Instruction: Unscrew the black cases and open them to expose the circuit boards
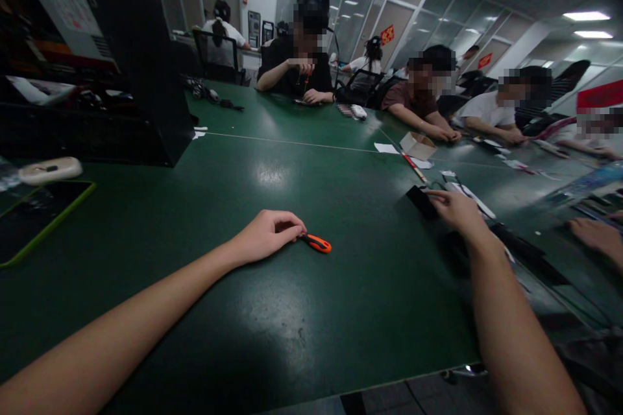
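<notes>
My left hand (270, 233) rests on the green table (341, 311), its fingers curled and the thumb pinching a small screwdriver. The screwdriver (318, 244) has an orange and black handle that points right; its other end is hidden by the fingers. Farther to the right, my right hand (457, 213) grips the edge of a flat black rectangular object (421, 202), tilted a little above the table or touching it; I cannot tell which. What kind of object it is does not show clearly.
A phone in a green case (48, 214) lies at the left, beside a pale oval item (51, 170) and a black cabinet (141, 78). An open cardboard box (417, 145) stands beyond my right hand. Other people sit across the table; another person's hand (596, 237) is at the right.
</notes>
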Tool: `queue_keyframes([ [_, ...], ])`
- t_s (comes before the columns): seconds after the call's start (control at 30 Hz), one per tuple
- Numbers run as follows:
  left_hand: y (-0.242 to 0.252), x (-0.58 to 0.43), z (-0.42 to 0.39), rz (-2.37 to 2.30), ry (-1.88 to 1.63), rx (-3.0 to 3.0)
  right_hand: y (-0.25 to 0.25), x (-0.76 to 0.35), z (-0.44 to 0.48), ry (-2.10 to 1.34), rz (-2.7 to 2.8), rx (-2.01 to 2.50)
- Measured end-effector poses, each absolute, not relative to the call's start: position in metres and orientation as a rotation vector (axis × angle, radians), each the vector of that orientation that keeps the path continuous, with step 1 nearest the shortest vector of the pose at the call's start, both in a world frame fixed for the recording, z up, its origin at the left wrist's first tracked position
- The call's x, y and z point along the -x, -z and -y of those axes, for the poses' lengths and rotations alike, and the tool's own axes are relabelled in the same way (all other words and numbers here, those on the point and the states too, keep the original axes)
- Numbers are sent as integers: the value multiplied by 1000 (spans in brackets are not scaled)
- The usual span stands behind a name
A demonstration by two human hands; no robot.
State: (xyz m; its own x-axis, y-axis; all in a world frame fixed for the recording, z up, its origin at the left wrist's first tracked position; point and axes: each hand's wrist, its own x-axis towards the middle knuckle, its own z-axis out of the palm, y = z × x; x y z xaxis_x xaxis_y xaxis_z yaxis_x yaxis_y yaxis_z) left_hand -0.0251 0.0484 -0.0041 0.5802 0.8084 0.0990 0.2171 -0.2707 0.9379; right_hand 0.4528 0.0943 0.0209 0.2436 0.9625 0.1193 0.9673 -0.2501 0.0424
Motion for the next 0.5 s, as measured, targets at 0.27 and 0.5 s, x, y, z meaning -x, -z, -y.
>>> queue_keyframes([
  [0.27,6,25,-48,-850,-771,-1831,-21,-451,-98,65,1804,2518],
  [0.5,5,25,-45,-918,-908,-1856,-28,-441,-78,186,1752,2512],
])
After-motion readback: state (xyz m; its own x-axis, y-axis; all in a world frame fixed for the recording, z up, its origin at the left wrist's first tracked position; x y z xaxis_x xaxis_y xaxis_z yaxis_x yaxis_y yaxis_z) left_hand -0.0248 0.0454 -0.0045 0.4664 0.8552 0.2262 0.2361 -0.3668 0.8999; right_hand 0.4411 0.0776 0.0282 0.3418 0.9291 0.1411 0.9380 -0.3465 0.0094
